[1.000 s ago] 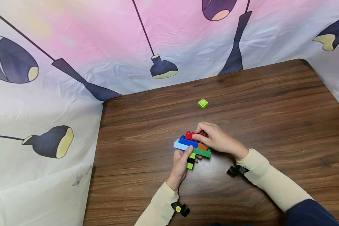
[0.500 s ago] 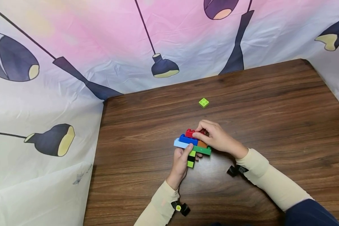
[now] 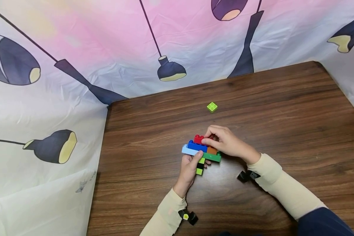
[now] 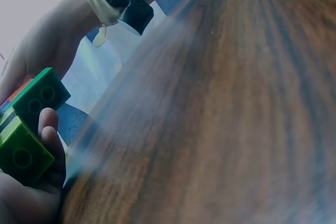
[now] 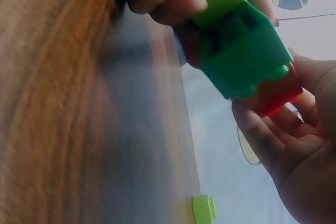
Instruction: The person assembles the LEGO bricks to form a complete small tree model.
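Observation:
My left hand [image 3: 186,172] grips a model of toy building bricks from below, its thumb on the front. The model's narrow stem has lime bricks [image 3: 199,171] and a black brick [image 3: 200,166]. Above lies a row of a light blue brick [image 3: 188,150] and a green brick [image 3: 213,157]. A blue brick [image 3: 197,146] and an orange brick [image 3: 212,150] form the layer over that. On top is a red brick [image 3: 198,139], pinched at its right part by the thumb and fingers of my right hand [image 3: 228,142]. These fingers partly hide the red brick.
A loose lime brick [image 3: 212,107] lies on the brown wooden table [image 3: 147,127], beyond the hands. A printed cloth [image 3: 112,42] hangs along the table's back and left edges. Black wrist cameras [image 3: 191,218] sit on both sleeves.
The brick model and both hands have shifted very slightly away from the body. Both grips look the same, and the loose lime brick stays in place.

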### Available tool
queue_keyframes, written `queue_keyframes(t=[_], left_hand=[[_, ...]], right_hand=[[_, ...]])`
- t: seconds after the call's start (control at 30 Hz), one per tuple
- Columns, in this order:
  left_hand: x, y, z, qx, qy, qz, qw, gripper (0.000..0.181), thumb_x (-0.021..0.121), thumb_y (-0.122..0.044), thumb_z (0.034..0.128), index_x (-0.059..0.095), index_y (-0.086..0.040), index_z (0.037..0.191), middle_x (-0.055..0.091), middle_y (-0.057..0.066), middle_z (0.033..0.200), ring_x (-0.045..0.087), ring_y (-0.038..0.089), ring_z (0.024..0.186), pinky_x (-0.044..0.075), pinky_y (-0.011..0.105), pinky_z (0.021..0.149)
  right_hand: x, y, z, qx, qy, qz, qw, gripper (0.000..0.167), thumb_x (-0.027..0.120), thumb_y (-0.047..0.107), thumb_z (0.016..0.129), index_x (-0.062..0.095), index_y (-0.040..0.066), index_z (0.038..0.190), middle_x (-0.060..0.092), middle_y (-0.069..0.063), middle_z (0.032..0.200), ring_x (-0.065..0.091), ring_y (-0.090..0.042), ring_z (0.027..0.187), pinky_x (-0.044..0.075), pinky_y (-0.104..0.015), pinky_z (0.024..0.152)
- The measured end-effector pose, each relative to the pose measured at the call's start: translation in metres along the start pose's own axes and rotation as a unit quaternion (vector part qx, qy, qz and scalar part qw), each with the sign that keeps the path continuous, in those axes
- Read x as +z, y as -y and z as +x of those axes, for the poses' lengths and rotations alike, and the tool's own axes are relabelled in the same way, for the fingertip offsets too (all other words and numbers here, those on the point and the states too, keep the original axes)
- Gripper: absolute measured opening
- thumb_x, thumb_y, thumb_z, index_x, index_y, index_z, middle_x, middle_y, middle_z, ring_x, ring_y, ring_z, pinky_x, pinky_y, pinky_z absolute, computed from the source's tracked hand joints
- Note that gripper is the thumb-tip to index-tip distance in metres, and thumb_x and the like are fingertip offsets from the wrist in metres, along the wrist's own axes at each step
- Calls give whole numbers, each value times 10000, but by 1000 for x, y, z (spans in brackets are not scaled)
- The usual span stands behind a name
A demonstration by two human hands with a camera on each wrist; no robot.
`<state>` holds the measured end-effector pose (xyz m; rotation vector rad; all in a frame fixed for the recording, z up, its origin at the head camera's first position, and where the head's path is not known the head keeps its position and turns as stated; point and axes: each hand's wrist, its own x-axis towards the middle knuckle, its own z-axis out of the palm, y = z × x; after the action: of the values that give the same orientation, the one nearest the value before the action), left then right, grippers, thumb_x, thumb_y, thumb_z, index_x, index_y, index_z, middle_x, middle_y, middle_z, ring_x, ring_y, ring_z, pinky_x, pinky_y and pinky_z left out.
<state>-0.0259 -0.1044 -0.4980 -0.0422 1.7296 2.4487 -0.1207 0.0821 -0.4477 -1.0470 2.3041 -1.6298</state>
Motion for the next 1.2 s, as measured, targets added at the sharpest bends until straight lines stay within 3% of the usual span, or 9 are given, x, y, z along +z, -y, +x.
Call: queue_keyframes(t=[0.37, 0.77, 1.2], left_hand=[[0, -1, -1, -103, 36, 76, 9999, 245, 600, -182, 1067, 609, 30, 1189, 721, 43, 756, 711, 128, 667, 584, 236, 613], [0, 0, 0, -121, -40, -55, 9999, 242, 602, -178, 1067, 590, 31, 1188, 722, 43, 773, 718, 136, 676, 586, 237, 621], [0, -2, -1, -67, 24, -237, 9997, 194, 596, -167, 1069, 600, 2, 1163, 731, 39, 784, 725, 142, 680, 590, 234, 626]], right_hand=[[-4, -5, 0, 529, 220, 358, 9977, 67, 771, 107, 978, 708, 113, 956, 709, 33, 890, 629, -138, 752, 529, -254, 639], [-1, 0, 0, 296, 69, 135, 9994, 86, 774, 131, 979, 698, 146, 940, 653, 61, 853, 537, -126, 671, 459, -254, 578], [-2, 1, 0, 264, 72, 175, 9995, 93, 766, 106, 981, 688, 143, 947, 656, 48, 864, 586, -133, 714, 499, -254, 598]])
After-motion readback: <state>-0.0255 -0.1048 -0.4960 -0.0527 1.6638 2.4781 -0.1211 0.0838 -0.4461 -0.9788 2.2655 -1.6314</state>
